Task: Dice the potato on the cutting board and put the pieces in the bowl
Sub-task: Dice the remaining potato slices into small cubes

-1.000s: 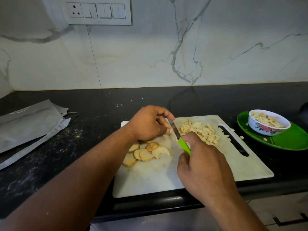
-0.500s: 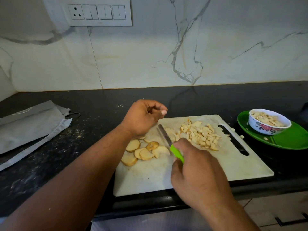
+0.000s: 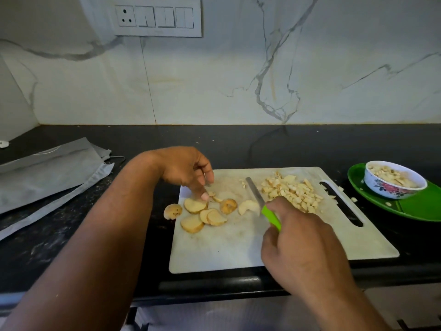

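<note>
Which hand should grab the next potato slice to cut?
Probably the left hand. Its fingertips already reach down beside the potato slices on the cutting board, and it holds nothing. The right hand is busy gripping the green-handled knife.

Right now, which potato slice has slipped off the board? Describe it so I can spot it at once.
Find the white cutting board on the black counter, then go to its left edge, below the left hand. The stray slice lies there, overhanging onto the counter. Unlike the other slices, which lie fully on the board, it lies farthest left and alone.
</note>
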Demonstrator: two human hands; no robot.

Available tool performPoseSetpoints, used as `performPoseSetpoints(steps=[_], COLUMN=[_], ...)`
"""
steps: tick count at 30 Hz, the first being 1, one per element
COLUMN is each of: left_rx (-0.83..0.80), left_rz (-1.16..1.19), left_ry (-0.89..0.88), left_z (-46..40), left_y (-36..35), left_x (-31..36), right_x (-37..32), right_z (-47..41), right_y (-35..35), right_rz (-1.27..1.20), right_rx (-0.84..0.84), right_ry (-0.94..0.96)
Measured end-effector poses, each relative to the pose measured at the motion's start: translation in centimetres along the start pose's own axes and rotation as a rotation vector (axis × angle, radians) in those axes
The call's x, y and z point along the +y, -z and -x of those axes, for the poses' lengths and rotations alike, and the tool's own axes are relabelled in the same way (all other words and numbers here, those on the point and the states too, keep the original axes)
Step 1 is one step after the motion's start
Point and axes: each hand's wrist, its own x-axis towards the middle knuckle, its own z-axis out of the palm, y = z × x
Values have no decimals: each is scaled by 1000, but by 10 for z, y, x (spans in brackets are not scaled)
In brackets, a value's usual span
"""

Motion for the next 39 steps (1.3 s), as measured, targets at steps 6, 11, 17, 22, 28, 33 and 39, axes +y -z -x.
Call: performPoseSetpoints(steps=[6, 11, 17, 22, 28, 33, 39], left_rx=[-107, -109, -112, 97, 499, 417, 218], left_rz=[-79, -85, -32, 95, 383, 177, 4], left_ry=[136, 121, 56, -73, -167, -99, -147], left_z=[3, 3, 4, 9, -24, -41, -37], left_y=[-5, -7, -5, 1, -35, -48, -41], left_x=[5, 10, 8, 7, 36, 35, 22], right_x=[-11, 7, 3, 3, 27, 26, 18], right_z=[-9, -9, -3, -1, -6, -7, -13], right_y=[-15, -8, -3, -4, 8, 9, 8], right_rz=[0, 53, 17, 0, 35, 28, 45], right_rx=[-64, -11, -4, -77, -67, -60, -49], right_ry=[38, -41, -17, -9, -118, -116, -100])
